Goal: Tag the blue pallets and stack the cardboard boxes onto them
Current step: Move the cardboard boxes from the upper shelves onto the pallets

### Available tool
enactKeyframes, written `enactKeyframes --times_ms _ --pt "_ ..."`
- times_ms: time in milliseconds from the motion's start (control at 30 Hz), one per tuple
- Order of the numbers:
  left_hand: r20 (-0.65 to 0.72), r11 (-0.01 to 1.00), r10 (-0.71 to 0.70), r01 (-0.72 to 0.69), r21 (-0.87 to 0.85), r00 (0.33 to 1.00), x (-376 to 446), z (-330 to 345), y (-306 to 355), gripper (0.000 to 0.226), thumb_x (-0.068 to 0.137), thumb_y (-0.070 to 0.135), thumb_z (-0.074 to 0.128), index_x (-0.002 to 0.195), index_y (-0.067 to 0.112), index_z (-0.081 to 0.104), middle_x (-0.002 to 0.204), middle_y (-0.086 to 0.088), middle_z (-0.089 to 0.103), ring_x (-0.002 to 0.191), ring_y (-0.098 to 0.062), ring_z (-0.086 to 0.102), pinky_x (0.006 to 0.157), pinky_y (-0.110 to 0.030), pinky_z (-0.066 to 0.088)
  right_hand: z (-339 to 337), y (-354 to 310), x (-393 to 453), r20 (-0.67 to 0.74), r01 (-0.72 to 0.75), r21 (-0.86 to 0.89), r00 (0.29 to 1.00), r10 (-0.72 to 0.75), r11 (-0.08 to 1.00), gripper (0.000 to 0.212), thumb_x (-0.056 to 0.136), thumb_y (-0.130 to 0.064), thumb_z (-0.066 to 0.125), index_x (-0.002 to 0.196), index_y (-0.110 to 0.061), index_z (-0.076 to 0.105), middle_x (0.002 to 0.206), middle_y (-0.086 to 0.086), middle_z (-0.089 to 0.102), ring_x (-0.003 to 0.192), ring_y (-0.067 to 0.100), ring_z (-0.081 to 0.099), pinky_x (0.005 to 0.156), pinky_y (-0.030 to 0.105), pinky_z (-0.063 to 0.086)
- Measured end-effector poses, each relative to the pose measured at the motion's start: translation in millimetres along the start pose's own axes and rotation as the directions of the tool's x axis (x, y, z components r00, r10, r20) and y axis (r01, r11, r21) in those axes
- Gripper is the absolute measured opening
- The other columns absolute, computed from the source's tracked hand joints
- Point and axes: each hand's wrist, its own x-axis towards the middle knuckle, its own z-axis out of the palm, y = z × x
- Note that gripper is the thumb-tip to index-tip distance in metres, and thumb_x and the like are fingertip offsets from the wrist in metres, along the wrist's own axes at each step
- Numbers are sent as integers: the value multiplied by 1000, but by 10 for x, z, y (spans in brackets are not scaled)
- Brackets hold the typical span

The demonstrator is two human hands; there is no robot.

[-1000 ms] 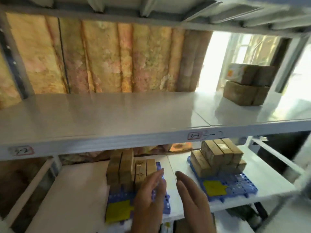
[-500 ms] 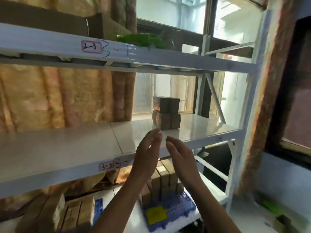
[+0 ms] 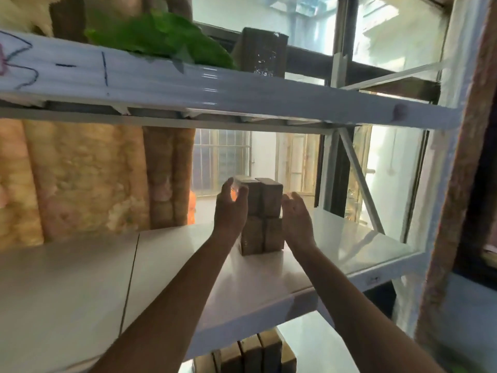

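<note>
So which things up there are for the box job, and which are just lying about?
For the job:
- stacked cardboard boxes
- left hand, right hand, open either side of them
- boxes on the shelf below

Lying about:
- green sheet
- top-shelf box
- curtain

open hands (image 3: 262,211) flanking stacked cardboard boxes (image 3: 262,215), shelf (image 3: 188,265)

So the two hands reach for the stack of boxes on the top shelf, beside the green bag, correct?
Not quite. In the head view the hands, left and right, reach for the boxes on the middle shelf; the green bag lies on the shelf above.
</note>
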Motion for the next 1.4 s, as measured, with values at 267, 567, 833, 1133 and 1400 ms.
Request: enactKeyframes --times_ms 267,567,833,1133,1400 --pt "26 998 -8 6 64 1000 358 233 -190 47 99 62 41 139 40 49 144 5 58 127 -23 58 99 -47 55 155 -17 531 93 -10 156 996 -5 988 52 106 -60 31 102 -27 70 102 -4 75 98 17 68 98 46 55" --pt "-126 979 145 -125 159 981 186 63 28 39 101 57 42 134 40 53 132 10 65 110 -9 64 74 -9 43 144 -115 385 33 87 240 995 -97 967 51 104 -61 39 105 -24 74 99 -6 75 89 11 67 81 30 51" --pt "-183 981 165 -141 135 969 -415 -483 58 36 98 63 40 127 46 53 112 26 62 106 -2 63 82 -23 56 205 -348 -373 65 68 290 994 -91 955 35 103 -59 44 87 -40 69 86 -29 71 88 8 68 77 19 46" --pt "-235 986 129 -99 135 963 -1943 -1375 16 27 98 54 49 124 47 57 120 19 64 108 6 61 88 -20 51 53 -384 -2037 230 12 421 966 -119 907 32 103 -56 48 95 -38 74 94 -13 74 97 7 70 92 47 60" --pt "-353 987 140 -103 123 925 -3679 -1896 154 20 102 39 53 121 37 59 107 23 66 100 3 64 80 -16 53 -318 -304 -3641 324 -9 469 932 -162 883 33 101 -55 47 103 -35 73 96 -15 73 98 4 67 89 39 58"
